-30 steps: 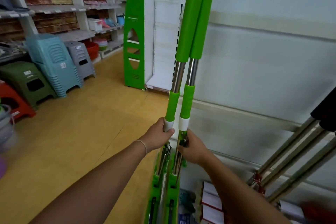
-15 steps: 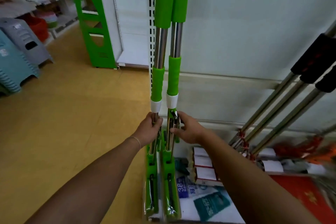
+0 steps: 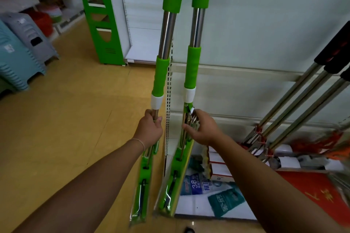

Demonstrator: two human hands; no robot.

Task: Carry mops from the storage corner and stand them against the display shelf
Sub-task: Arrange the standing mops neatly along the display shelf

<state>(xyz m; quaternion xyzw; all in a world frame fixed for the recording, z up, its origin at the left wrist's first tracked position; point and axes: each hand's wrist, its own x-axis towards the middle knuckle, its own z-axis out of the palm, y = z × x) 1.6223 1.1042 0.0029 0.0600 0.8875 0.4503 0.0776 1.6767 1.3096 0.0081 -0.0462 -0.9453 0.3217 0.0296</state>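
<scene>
Two green-and-steel mops stand upright in front of me. My left hand point(image 3: 150, 128) grips the steel pole of the left mop point(image 3: 160, 73) just below its white collar; its wrapped green head hangs over the floor. My right hand point(image 3: 203, 129) holds the right mop point(image 3: 192, 66) at the metal lever under its collar, fingers loosely round it. That mop's head rests at the front edge of the white display shelf point(image 3: 246, 89), with its pole close to the shelf's back panel.
Several steel-handled mops with black grips point(image 3: 295, 104) lean on the shelf at right, above packaged goods point(image 3: 217, 189) on its base. A green end panel point(image 3: 102, 24) stands behind. Stacked plastic stools point(image 3: 17, 53) line the left aisle. Yellow floor point(image 3: 66, 119) lies between.
The two mops, held side by side before, have come apart. The right one has shifted right toward the shelf, and the left one has stayed over the floor. The view has tilted down slightly.
</scene>
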